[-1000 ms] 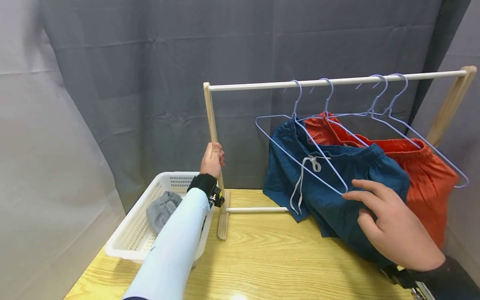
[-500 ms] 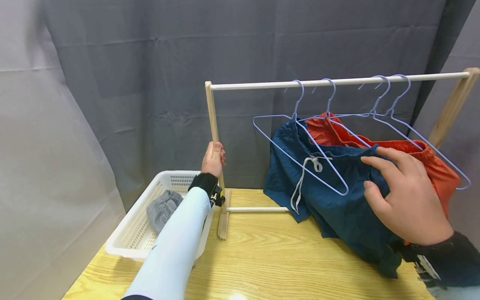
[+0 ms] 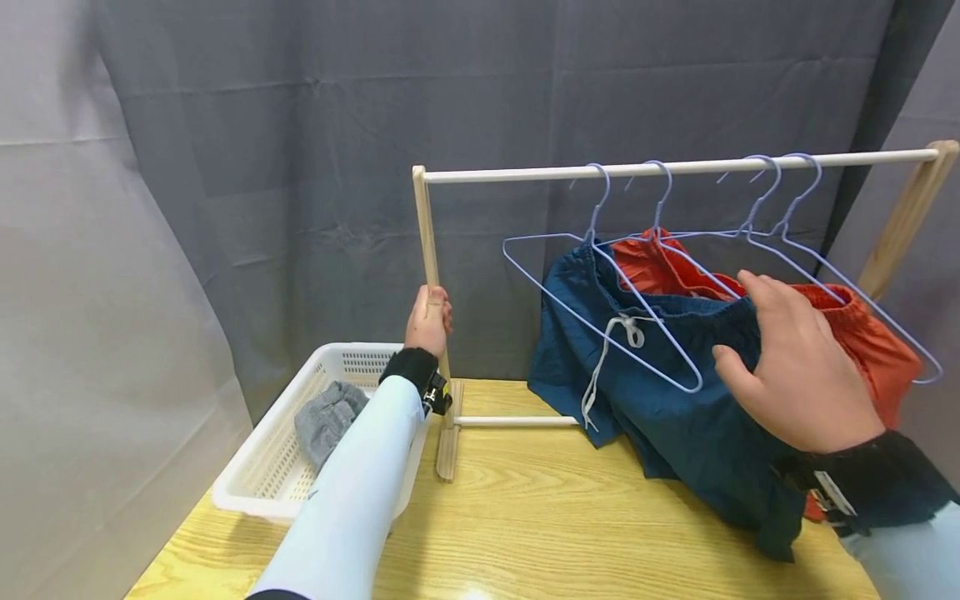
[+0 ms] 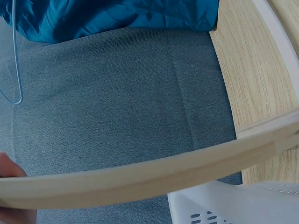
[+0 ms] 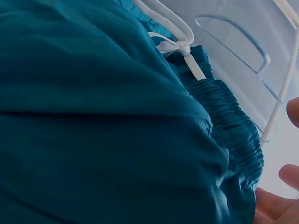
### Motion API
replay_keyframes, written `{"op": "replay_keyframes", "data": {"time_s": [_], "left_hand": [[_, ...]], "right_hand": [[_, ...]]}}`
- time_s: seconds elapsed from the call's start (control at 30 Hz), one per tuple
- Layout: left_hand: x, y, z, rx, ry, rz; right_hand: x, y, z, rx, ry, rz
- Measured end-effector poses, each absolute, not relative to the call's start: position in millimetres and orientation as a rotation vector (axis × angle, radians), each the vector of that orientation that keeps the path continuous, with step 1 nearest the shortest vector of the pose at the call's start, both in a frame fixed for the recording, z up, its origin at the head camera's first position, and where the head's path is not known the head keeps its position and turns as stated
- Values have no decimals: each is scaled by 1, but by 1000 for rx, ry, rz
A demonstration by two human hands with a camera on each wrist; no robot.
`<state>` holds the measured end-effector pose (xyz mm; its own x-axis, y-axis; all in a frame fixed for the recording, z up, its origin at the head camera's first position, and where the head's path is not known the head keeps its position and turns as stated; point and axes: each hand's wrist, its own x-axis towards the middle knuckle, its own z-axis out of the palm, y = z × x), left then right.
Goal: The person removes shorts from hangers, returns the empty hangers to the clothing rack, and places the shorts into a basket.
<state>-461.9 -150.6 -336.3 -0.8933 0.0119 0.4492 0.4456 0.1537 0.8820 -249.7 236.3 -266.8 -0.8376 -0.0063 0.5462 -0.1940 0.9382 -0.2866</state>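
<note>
Grey cloth [image 3: 337, 108] is hung behind the tabletop [image 3: 510, 525]. Near its back edge, a wooden post [image 3: 426, 229] is gripped by the left hand [image 3: 430, 319]; toward its right edge, blue shorts [image 3: 675, 429] are hung beside the unclenched right hand [image 3: 802, 367], contact unclear.

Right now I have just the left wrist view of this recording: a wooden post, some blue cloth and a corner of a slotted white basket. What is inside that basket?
Observer: The head view shows a crumpled grey cloth lying in the white basket.
Operator: And what is going on at the person's right side?
Observer: The right hand is in front of the blue shorts in the head view; whether it touches them I can't tell.
Operator: Does anything hang behind those?
Observer: Yes, orange-red shorts, partly covered by the blue ones.
</note>
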Motion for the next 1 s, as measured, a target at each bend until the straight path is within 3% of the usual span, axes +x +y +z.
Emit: {"op": "replay_keyframes", "data": {"time_s": [1.0], "left_hand": [[-464, -143, -340, -453, -2082, -1784]], "right_hand": [[-287, 234, -268, 102, -2831, 443]]}}
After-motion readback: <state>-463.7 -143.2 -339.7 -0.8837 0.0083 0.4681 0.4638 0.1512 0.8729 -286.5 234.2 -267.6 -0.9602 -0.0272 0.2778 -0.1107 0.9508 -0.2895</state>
